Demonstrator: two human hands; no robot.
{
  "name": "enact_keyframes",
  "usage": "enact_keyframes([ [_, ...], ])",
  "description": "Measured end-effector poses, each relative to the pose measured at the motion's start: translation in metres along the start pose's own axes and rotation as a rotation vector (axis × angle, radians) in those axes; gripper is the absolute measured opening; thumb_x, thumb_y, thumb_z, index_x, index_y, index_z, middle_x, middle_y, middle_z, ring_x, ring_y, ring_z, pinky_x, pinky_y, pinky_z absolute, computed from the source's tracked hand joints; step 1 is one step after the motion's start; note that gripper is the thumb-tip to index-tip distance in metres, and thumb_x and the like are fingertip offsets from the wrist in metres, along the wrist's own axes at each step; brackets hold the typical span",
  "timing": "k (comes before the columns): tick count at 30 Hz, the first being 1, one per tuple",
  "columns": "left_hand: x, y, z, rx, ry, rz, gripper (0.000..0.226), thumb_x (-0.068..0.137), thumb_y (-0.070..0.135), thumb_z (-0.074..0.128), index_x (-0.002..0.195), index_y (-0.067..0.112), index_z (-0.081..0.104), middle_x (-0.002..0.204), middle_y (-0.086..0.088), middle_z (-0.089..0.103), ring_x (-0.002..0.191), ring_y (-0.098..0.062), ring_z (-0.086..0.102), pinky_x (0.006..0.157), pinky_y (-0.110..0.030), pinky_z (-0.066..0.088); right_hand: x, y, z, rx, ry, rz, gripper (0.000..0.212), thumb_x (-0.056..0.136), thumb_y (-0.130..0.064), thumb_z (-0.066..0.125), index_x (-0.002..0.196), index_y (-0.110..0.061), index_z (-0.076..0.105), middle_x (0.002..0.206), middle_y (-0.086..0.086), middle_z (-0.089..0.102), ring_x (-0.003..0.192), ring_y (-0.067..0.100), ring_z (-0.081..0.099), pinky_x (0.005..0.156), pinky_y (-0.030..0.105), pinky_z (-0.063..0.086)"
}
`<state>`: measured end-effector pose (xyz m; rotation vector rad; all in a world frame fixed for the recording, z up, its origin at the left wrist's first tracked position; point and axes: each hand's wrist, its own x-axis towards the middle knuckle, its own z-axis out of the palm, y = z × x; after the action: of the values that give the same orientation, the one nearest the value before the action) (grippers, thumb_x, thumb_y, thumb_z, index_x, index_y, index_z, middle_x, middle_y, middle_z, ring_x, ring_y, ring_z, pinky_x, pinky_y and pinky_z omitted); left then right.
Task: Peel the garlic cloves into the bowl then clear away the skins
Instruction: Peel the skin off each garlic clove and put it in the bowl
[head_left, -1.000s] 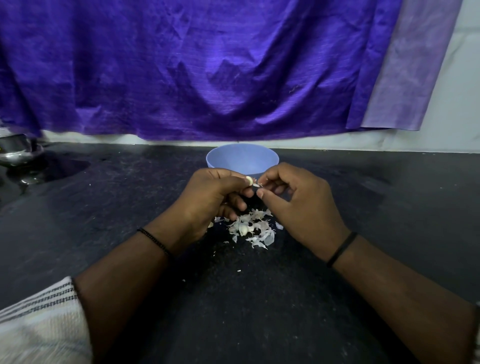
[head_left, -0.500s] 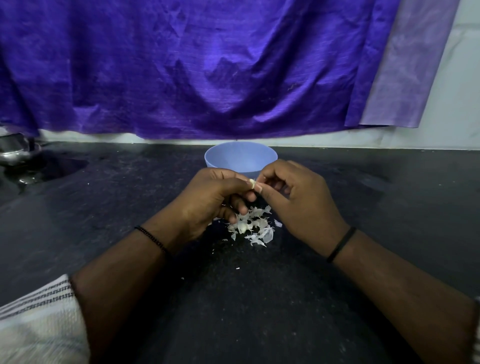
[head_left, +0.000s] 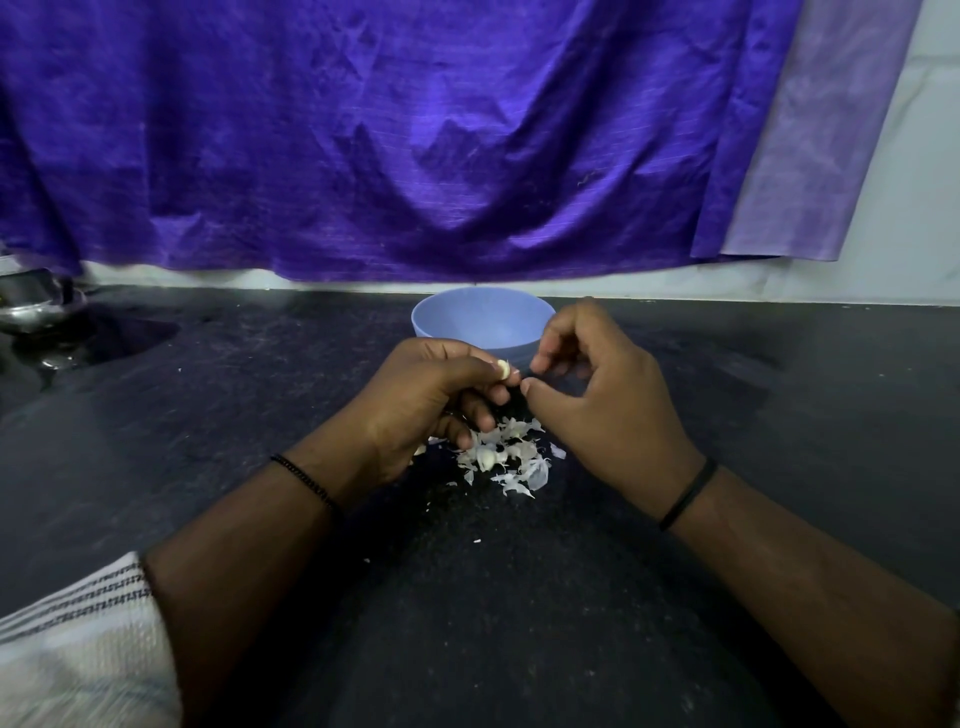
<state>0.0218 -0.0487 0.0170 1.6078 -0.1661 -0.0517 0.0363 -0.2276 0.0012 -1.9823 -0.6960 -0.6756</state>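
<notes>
My left hand (head_left: 434, 400) pinches a small pale garlic clove (head_left: 503, 369) between thumb and fingertips, just in front of the light blue bowl (head_left: 483, 317). My right hand (head_left: 597, 395) hovers beside it with fingers loosely curled and slightly blurred, its thumb tip close to the clove but holding nothing I can see. Below both hands a heap of white garlic skins (head_left: 511, 454) lies on the dark counter (head_left: 467, 597), with one whole clove (head_left: 487, 458) among them. The bowl's inside is partly hidden by my right hand.
A steel vessel (head_left: 31, 306) stands at the far left of the counter. A purple cloth (head_left: 415, 130) hangs along the wall behind the bowl. Small skin flecks are scattered on the counter toward me.
My right hand has let go of the clove and drawn up and to the right, its fingers spreading. My left hand keeps the clove pinched in about the same place.
</notes>
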Motion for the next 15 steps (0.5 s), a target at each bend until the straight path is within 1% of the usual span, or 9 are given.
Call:
enact_keyframes([
  [1, -0.0004, 0.0003, -0.0002, 0.006, -0.002, 0.003, 0.014, 0.092, 0.007, 0.060, 0.087, 0.002, 0.072, 0.075, -0.011, 0.066, 0.053, -0.017, 0.056, 0.042, -0.024, 0.042, -0.0004, 0.0002, 0.0003, 0.022, -0.026, 0.001, 0.025, 0.079, -0.010, 0.076, 0.093, -0.023, 0.059, 0.084, -0.008, 0.063, 0.085, 0.012, 0.060, 0.073, 0.024, 0.049],
  [2, -0.0008, 0.0006, -0.0002, 0.013, -0.004, 0.007, 0.014, 0.092, 0.006, 0.060, 0.087, 0.002, 0.071, 0.076, -0.012, 0.066, 0.053, -0.017, 0.056, 0.042, -0.024, 0.042, -0.0009, 0.0009, 0.0009, 0.021, -0.044, -0.015, 0.026, 0.081, -0.011, 0.075, 0.100, -0.024, 0.063, 0.086, -0.009, 0.065, 0.087, 0.012, 0.060, 0.077, 0.027, 0.051],
  [4, -0.0017, 0.0007, 0.0000, 0.032, -0.010, 0.011, 0.014, 0.093, 0.006, 0.059, 0.089, -0.001, 0.070, 0.078, -0.013, 0.066, 0.054, -0.018, 0.056, 0.042, -0.024, 0.041, -0.0008, 0.0030, 0.0022, -0.041, -0.055, -0.068, 0.027, 0.085, -0.015, 0.074, 0.110, -0.023, 0.070, 0.089, -0.012, 0.065, 0.089, 0.012, 0.059, 0.080, 0.030, 0.051],
  [6, -0.0018, 0.0003, 0.0002, 0.046, -0.020, 0.011, 0.013, 0.093, 0.005, 0.059, 0.090, -0.001, 0.070, 0.078, -0.013, 0.066, 0.054, -0.018, 0.057, 0.042, -0.024, 0.041, 0.0000, 0.0048, 0.0020, -0.085, -0.057, -0.101, 0.027, 0.087, -0.019, 0.073, 0.114, -0.021, 0.073, 0.091, -0.011, 0.066, 0.089, 0.013, 0.058, 0.080, 0.031, 0.050],
  [11, -0.0012, -0.0002, -0.0001, 0.053, -0.029, 0.005, 0.015, 0.091, 0.004, 0.061, 0.084, 0.004, 0.074, 0.076, -0.013, 0.067, 0.053, -0.017, 0.057, 0.042, -0.024, 0.041, 0.0006, 0.0041, 0.0004, -0.102, -0.027, -0.096, 0.008, 0.084, -0.021, 0.077, 0.092, -0.023, 0.077, 0.084, -0.013, 0.065, 0.084, 0.014, 0.057, 0.073, 0.035, 0.049],
  [15, -0.0023, -0.0002, 0.0027, 0.041, -0.009, 0.009, 0.014, 0.091, 0.002, 0.060, 0.086, 0.000, 0.072, 0.074, -0.012, 0.066, 0.050, -0.017, 0.056, 0.041, -0.024, 0.039, 0.0008, 0.0033, 0.0004, -0.179, 0.006, -0.122, 0.005, 0.081, -0.020, 0.077, 0.082, -0.022, 0.073, 0.078, -0.012, 0.063, 0.078, 0.012, 0.056, 0.069, 0.035, 0.048],
])
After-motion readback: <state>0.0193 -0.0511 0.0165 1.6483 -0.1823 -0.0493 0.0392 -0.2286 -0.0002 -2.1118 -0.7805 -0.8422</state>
